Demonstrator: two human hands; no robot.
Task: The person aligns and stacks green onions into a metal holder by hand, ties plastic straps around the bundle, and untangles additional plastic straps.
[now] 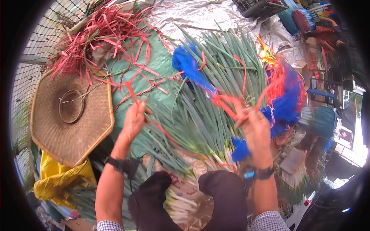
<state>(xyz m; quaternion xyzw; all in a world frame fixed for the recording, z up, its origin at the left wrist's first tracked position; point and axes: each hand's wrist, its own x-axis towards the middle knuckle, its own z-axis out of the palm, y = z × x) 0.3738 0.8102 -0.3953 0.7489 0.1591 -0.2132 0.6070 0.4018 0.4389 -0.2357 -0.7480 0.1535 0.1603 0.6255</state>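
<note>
My left hand is closed around a red plastic strip; one end sticks up above the fingers and a length trails down to the right. In my right hand, pinched fingers grip red plastic strips, slightly blurred. Between and beneath both hands lie long green onions, leaves pointing away and white ends toward my feet. Another red strip lies across the upper leaves. Blue netting touches the onions at their upper left, and more blue netting lies right of my right hand.
A tangled pile of red strips lies at upper left on a green sheet. Below it rests a woven hat beside a yellow bag. A black crate stands at the back. People sit at far right.
</note>
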